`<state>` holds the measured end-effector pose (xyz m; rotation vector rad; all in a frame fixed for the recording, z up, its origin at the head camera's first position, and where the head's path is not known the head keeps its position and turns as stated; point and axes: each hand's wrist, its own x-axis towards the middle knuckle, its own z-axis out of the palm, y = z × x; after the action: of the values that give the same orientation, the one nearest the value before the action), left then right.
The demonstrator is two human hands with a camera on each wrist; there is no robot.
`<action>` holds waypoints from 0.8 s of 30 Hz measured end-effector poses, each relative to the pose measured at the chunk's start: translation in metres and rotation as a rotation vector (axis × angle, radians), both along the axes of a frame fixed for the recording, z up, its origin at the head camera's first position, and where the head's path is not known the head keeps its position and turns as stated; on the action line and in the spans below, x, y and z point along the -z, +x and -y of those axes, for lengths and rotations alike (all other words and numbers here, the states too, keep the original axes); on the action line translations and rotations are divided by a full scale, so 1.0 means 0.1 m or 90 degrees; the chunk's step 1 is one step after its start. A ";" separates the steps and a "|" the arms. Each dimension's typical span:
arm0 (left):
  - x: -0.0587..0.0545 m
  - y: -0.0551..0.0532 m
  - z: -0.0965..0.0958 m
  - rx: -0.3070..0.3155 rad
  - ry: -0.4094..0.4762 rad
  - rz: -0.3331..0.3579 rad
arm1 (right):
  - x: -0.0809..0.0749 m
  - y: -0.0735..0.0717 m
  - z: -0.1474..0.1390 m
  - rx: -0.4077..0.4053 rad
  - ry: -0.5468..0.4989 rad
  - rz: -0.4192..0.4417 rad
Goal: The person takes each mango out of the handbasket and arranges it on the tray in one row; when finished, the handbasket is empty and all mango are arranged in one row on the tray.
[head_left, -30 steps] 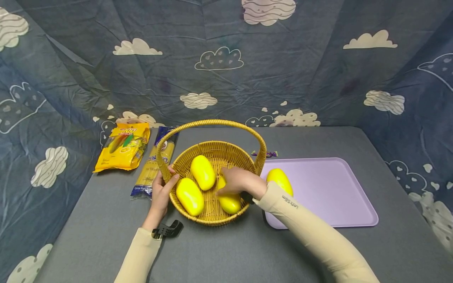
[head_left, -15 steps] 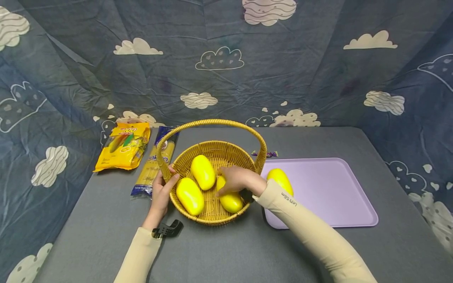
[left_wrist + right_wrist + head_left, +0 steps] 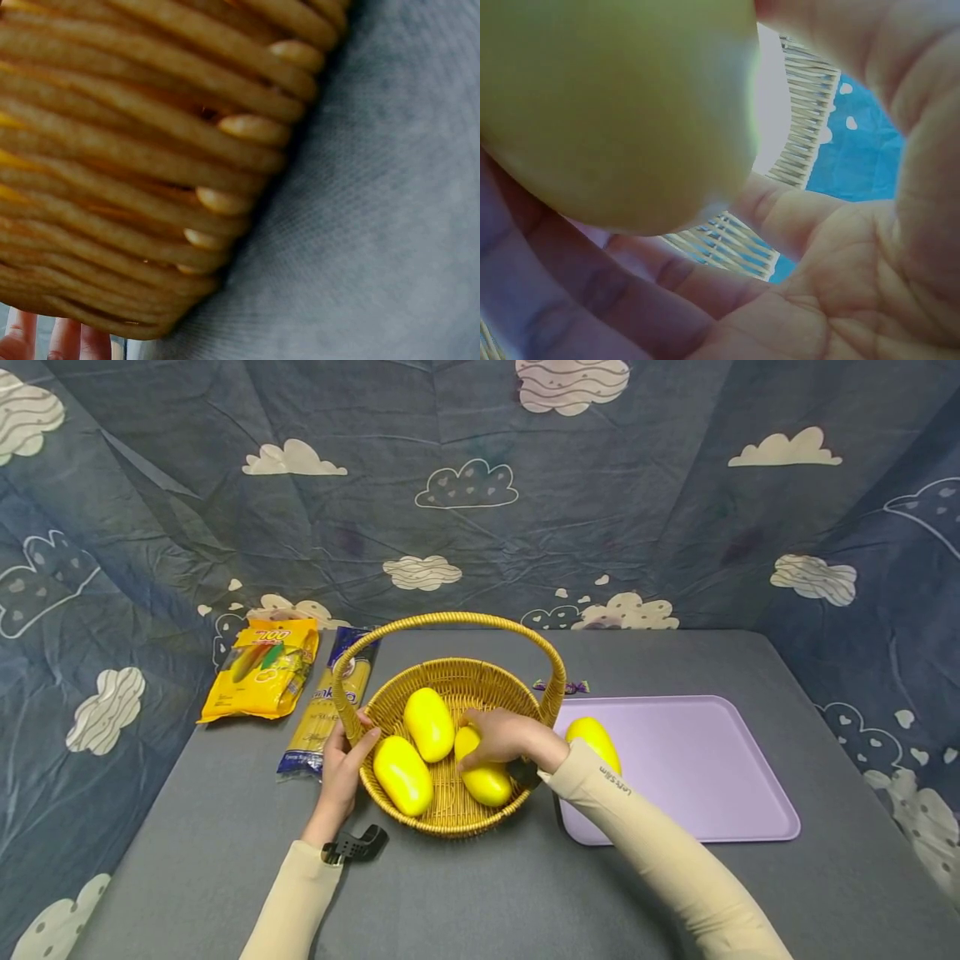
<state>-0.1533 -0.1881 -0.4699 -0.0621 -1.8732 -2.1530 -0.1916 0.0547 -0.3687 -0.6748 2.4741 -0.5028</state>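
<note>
A wicker basket (image 3: 480, 681) with a tall arched handle stands mid-table. My left hand (image 3: 343, 772) grips its left side at the base of the handle. In the left wrist view the woven wall (image 3: 150, 150) fills much of the picture, with fingertips (image 3: 66, 341) showing below it. Inside the basket, my right hand (image 3: 506, 739) holds a yellow mango (image 3: 486, 787) at the right. The right wrist view has this mango (image 3: 622, 112) between curled fingers and thumb. Two more mangoes, an upper one (image 3: 429, 725) and a lower one (image 3: 403, 777), lie to its left.
Right of the basket is a lilac tray (image 3: 690, 768) with another mango (image 3: 594, 740) at its left end, partly behind the right sleeve. A small purple wrapped candy (image 3: 562, 686) lies behind the tray. Spaghetti (image 3: 321, 722) and a yellow candy bag (image 3: 262, 672) lie at left.
The mango under my right hand has shifted slightly up and left within the basket, closer to the upper mango. My left hand and the basket stay in place.
</note>
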 end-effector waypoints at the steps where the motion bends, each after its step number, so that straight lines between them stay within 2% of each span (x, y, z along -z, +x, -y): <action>1: 0.00 0.00 0.00 0.000 0.000 0.001 | 0.00 0.00 0.00 0.005 -0.004 0.003; 7: 0.00 0.00 0.00 -0.001 -0.004 0.003 | 0.02 -0.02 -0.02 0.023 -0.026 0.005; 14: 0.00 -0.01 0.00 -0.001 -0.010 0.005 | 0.00 -0.02 -0.08 0.026 -0.065 -0.029; 24: 0.00 0.01 -0.01 0.000 -0.001 0.013 | -0.02 0.02 -0.16 0.075 -0.140 -0.062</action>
<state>-0.1524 -0.1873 -0.4698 -0.0416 -1.8853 -2.1606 -0.1897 0.0708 -0.3668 -0.6549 2.5844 -0.8141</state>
